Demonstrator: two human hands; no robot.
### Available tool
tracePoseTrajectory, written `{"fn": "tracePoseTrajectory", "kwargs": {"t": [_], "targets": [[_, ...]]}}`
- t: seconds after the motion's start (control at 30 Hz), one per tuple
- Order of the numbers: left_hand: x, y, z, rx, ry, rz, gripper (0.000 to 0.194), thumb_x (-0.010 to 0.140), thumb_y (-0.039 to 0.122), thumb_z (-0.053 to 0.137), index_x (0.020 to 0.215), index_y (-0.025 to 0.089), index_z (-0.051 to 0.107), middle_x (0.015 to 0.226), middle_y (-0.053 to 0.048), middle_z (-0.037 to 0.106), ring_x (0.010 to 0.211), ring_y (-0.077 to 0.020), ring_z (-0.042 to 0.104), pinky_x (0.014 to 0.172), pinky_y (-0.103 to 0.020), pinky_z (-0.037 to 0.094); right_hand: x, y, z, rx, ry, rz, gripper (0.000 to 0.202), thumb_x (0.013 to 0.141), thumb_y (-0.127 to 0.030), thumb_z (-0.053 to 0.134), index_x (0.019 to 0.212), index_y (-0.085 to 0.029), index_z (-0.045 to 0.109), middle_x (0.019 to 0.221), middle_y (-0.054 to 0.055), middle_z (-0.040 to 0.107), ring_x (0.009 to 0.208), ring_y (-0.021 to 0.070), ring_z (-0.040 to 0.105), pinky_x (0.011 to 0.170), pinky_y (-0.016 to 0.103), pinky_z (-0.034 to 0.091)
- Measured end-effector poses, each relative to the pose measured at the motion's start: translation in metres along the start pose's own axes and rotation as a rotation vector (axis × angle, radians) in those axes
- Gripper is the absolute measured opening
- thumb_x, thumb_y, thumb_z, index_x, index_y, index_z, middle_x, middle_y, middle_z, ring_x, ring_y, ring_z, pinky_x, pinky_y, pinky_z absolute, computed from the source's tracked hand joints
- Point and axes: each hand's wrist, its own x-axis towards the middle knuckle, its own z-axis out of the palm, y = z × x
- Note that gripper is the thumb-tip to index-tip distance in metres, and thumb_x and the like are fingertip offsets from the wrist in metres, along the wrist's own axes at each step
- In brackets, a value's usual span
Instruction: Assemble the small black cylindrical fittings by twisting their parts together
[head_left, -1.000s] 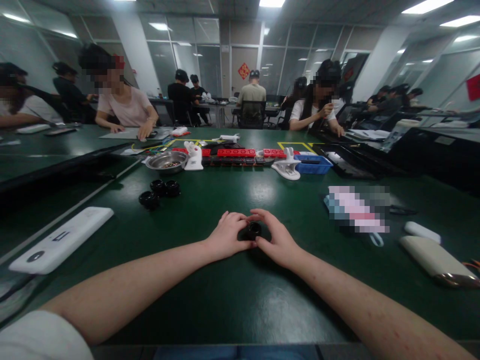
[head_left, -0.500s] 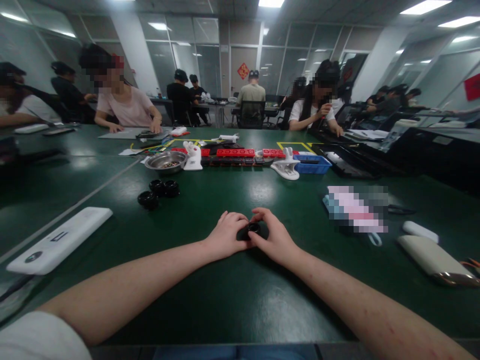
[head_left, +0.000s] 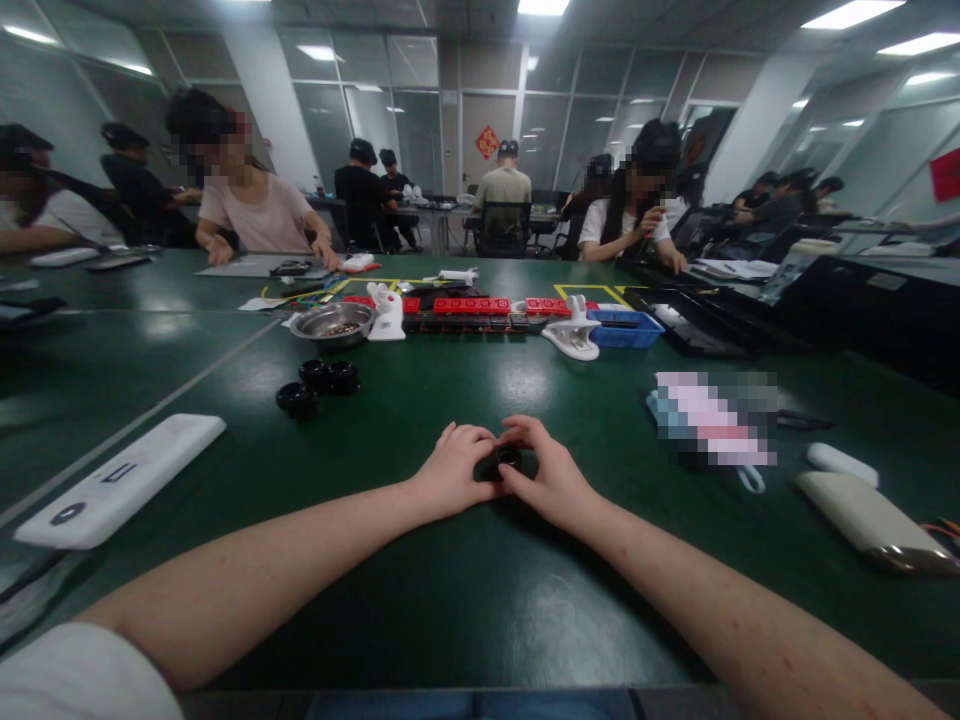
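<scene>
A small round black part with a ring-shaped top [head_left: 508,457] sits between my hands, low over the green table [head_left: 517,590]. My left hand [head_left: 459,467] wraps its fingers and thumb about the part's left side. From the right, my right hand [head_left: 549,474] closes on it with the index finger behind and the thumb in front. Its lower portion is hidden by my fingers. Farther left, several similar glossy black round parts [head_left: 297,400] stand close together on the table.
Beyond my hands are a metal bowl [head_left: 330,338] of small pieces, white clips [head_left: 574,335], red strips [head_left: 471,305] and a blue tray [head_left: 626,330]. A white power bank [head_left: 124,480] lies left, a beige device [head_left: 874,520] right. Co-workers [head_left: 255,215] sit across the table.
My hands and the black part stay almost where they were. Across the table, a co-worker at the left has lifted and shifted their hands.
</scene>
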Motion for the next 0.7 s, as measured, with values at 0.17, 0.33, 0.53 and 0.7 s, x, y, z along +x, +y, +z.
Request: {"fn": "tracePoseTrajectory", "kwargs": {"t": [0.17, 0.33, 0.53, 0.7], "targets": [[-0.0002, -0.0007, 0.0005, 0.019, -0.001, -0.002, 0.033, 0.068, 0.039, 0.062, 0.094, 0.018, 0.056, 0.107, -0.006, 0.053, 0.105, -0.0244, 0.045, 0.099, -0.051, 0.022, -0.0024, -0.0014, -0.0009, -0.002, -0.031, -0.061, 0.060, 0.065, -0.008, 0.051, 0.120, -0.019, 0.032, 0.113, 0.009, 0.050, 0.107, 0.0221, 0.047, 0.093, 0.042, 0.036], [-0.0004, -0.0003, 0.0003, 0.007, 0.004, 0.011, 0.031, 0.069, 0.040, 0.062, 0.091, 0.019, 0.057, 0.105, -0.005, 0.053, 0.102, -0.0235, 0.046, 0.098, -0.051, 0.024, -0.0009, 0.0022, 0.0030, -0.092, 0.095, 0.029, 0.050, 0.065, -0.024, 0.064, 0.109, -0.018, 0.041, 0.092, 0.007, 0.053, 0.087, 0.0216, 0.053, 0.080, 0.039, 0.044], [-0.0006, -0.0014, 0.0011, 0.001, 0.012, 0.011, 0.035, 0.069, 0.041, 0.061, 0.096, 0.019, 0.055, 0.106, -0.006, 0.053, 0.103, -0.0237, 0.046, 0.098, -0.051, 0.023, -0.0013, -0.0005, -0.0001, 0.020, -0.021, -0.034, 0.051, 0.065, -0.005, 0.050, 0.112, -0.020, 0.036, 0.099, 0.005, 0.056, 0.095, 0.0176, 0.053, 0.087, 0.035, 0.041], [-0.0004, -0.0006, 0.0006, 0.012, 0.005, 0.013, 0.032, 0.069, 0.040, 0.062, 0.093, 0.020, 0.056, 0.106, -0.005, 0.053, 0.103, -0.0236, 0.045, 0.098, -0.052, 0.023, -0.0017, -0.0010, 0.0007, -0.059, 0.058, -0.018, 0.050, 0.067, -0.015, 0.058, 0.112, -0.018, 0.038, 0.102, 0.008, 0.053, 0.096, 0.0216, 0.051, 0.086, 0.040, 0.041]]}}
